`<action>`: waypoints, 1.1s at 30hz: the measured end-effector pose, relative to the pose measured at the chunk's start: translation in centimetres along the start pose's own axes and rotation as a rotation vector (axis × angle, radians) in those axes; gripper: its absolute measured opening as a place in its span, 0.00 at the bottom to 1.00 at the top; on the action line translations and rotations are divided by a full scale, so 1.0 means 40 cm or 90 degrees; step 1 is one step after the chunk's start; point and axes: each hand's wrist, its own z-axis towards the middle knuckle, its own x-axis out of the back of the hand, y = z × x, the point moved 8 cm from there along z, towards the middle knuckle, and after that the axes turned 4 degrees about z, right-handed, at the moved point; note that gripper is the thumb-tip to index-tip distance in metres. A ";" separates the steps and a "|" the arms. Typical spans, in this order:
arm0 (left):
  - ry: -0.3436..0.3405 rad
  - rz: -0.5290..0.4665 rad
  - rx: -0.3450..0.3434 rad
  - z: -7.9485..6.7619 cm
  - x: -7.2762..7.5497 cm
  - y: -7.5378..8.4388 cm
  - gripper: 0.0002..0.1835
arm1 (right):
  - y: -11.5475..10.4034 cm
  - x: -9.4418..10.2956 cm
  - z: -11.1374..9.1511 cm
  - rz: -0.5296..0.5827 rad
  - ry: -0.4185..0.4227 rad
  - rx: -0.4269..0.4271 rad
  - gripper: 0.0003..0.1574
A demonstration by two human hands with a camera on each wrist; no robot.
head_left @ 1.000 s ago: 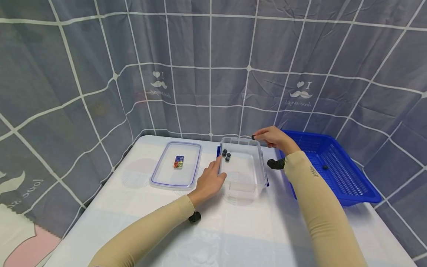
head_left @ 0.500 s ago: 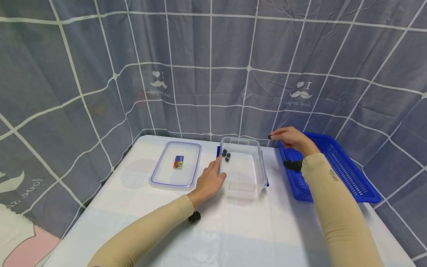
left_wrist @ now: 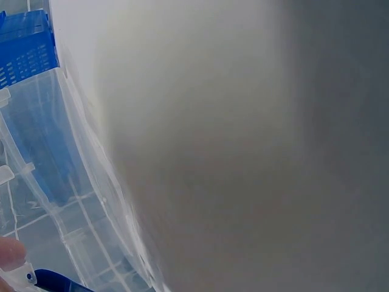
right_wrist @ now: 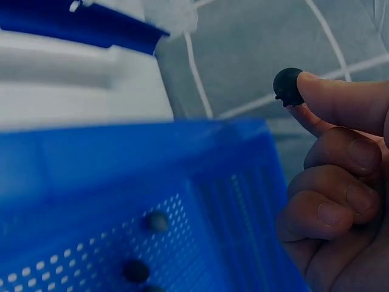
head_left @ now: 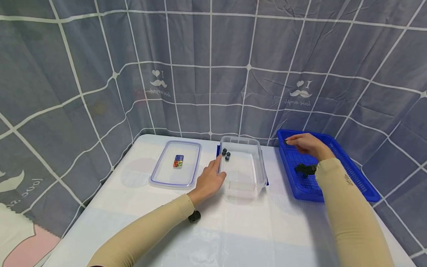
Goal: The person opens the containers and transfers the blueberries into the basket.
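Note:
My right hand [head_left: 308,144] pinches a dark blueberry [right_wrist: 287,87] between thumb and index finger, the other fingers curled towards the palm. In the head view it hovers over the far left part of a blue plastic basket [head_left: 297,190]. Inside that basket, the right wrist view shows dark round berries [right_wrist: 135,271]. My left hand [head_left: 207,181] rests at the left wall of a clear rectangular food container [head_left: 245,187], index finger straight along its rim. A few blueberries [head_left: 227,158] lie in the container's left far corner.
A clear lid [head_left: 163,174] with a blue seal and a colourful label [head_left: 178,161] lies flat left of the container. Blue side clips [left_wrist: 58,280] hang open. A grey checked curtain [head_left: 230,89] stands behind the white-covered table [head_left: 233,230].
My right hand has moved right with the blueberry, from above the container's far right corner to above the basket. The left hand, container and lid have stayed in place.

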 end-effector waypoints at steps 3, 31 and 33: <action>0.001 -0.002 -0.001 0.001 0.000 0.000 0.39 | 0.029 0.013 -0.004 0.005 0.001 -0.010 0.36; 0.000 -0.008 -0.005 0.003 -0.002 -0.001 0.39 | 0.247 0.047 -0.019 0.069 0.064 -0.095 0.08; 0.001 -0.010 -0.005 0.003 -0.003 -0.001 0.39 | 0.253 0.049 -0.021 0.068 0.072 -0.097 0.10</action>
